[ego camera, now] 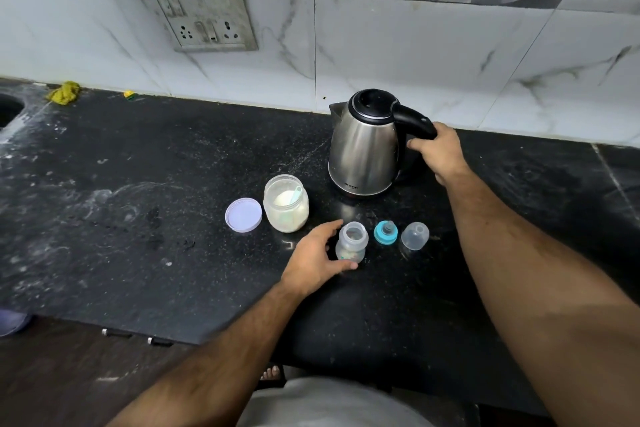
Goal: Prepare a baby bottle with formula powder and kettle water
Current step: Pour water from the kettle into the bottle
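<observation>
A steel kettle (363, 152) with a black lid and handle stands on the dark counter (138, 218). My right hand (440, 152) grips its handle. In front of it the small clear baby bottle (351, 241) stands upright and uncapped, and my left hand (317, 253) holds it between thumb and fingers. To the bottle's right stand the blue teat ring (385, 233) and the clear cap (415, 236). An open jar of white formula powder (286, 208) with a scoop inside stands to the left, its pale lid (243, 214) lying beside it.
A sink edge (8, 111) shows at the far left, with a yellow cloth (64, 92) near the wall. A socket plate (204, 14) hangs on the tiled wall. The counter's front edge runs below my forearms.
</observation>
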`<state>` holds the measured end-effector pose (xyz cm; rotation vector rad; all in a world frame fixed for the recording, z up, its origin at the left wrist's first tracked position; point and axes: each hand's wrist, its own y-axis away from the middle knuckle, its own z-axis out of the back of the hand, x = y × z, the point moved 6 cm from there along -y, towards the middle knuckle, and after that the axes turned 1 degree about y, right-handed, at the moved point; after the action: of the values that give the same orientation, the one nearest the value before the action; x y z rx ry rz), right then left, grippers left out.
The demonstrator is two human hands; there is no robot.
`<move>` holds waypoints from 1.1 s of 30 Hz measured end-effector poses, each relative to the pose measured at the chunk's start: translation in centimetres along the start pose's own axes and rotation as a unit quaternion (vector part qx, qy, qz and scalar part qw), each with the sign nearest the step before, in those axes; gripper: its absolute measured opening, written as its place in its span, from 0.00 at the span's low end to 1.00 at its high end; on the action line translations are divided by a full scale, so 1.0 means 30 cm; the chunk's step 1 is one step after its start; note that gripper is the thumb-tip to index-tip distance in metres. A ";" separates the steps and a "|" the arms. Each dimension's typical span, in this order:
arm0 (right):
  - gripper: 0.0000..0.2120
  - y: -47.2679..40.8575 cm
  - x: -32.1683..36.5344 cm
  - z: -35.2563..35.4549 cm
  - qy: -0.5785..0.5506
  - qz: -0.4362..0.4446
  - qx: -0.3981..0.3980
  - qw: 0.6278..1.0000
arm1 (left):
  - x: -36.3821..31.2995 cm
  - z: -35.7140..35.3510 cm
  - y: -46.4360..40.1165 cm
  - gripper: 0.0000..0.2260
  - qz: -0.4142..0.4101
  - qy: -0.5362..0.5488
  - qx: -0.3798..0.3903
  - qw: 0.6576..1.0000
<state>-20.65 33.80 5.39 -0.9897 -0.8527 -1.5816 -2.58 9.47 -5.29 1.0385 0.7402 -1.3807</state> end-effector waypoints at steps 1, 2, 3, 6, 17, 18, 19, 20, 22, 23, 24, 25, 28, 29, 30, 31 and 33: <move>0.12 0.000 0.002 -0.003 -0.007 0.005 0.017 1.000 | -0.004 -0.011 -0.003 0.40 0.004 0.001 0.003 1.000; 0.12 0.004 0.004 -0.006 -0.012 0.011 0.034 0.999 | -0.007 -0.018 -0.005 0.39 0.005 0.004 0.004 1.000; 0.12 0.008 0.007 -0.009 -0.014 0.018 0.053 0.998 | -0.011 -0.024 -0.006 0.37 0.005 0.009 0.004 1.000; 0.11 0.023 0.011 -0.016 -0.026 0.031 0.093 0.995 | -0.019 -0.034 -0.005 0.33 0.014 0.024 -0.002 1.000; 0.08 0.082 0.029 -0.052 -0.049 0.020 0.001 0.999 | -0.026 -0.025 0.026 0.25 0.023 0.046 -0.043 0.998; 0.08 0.088 0.035 -0.049 -0.056 0.020 -0.006 0.998 | -0.026 -0.024 0.030 0.25 0.020 0.048 -0.045 0.998; 0.08 0.094 0.043 -0.043 -0.062 0.020 -0.014 0.998 | -0.025 -0.022 0.035 0.25 0.018 0.049 -0.047 0.998; 0.08 0.103 0.056 -0.034 -0.067 0.021 -0.024 0.997 | -0.024 -0.020 0.040 0.25 0.015 0.048 -0.049 0.998; 0.08 0.123 0.092 -0.010 -0.076 0.027 -0.043 0.996 | -0.021 -0.015 0.049 0.25 0.012 0.048 -0.048 0.998; 0.08 0.135 0.113 0.005 -0.079 0.033 -0.051 0.995 | -0.022 -0.011 0.054 0.25 0.009 0.049 -0.047 0.998; 0.07 0.149 0.135 0.019 -0.079 0.040 -0.057 0.994 | -0.023 -0.006 0.058 0.25 0.006 0.049 -0.045 0.998; 0.06 0.166 0.157 0.035 -0.077 0.050 -0.064 0.994 | -0.023 -0.003 0.061 0.25 0.003 0.050 -0.040 0.998; 0.06 0.231 0.211 0.081 -0.061 0.073 -0.085 0.992 | -0.024 0.013 0.068 0.23 -0.009 0.046 -0.030 0.998; 0.06 0.258 0.220 0.096 -0.056 0.074 -0.095 0.991 | -0.026 0.020 0.072 0.23 -0.015 0.046 -0.024 0.999; 0.06 0.288 0.228 0.110 -0.051 0.074 -0.106 0.990 | -0.026 0.026 0.075 0.23 -0.021 0.046 -0.018 0.999; 0.06 0.320 0.234 0.124 -0.047 0.074 -0.116 0.989 | -0.026 0.033 0.078 0.23 -0.026 0.045 -0.011 0.999; 0.05 0.382 0.242 0.149 -0.037 0.068 -0.133 0.988 | -0.021 0.044 0.082 0.24 -0.034 0.041 0.004 0.999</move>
<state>-9.57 32.57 14.29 -1.2777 -0.6182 -1.5742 -0.41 8.28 -3.81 1.0909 0.8379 -1.4055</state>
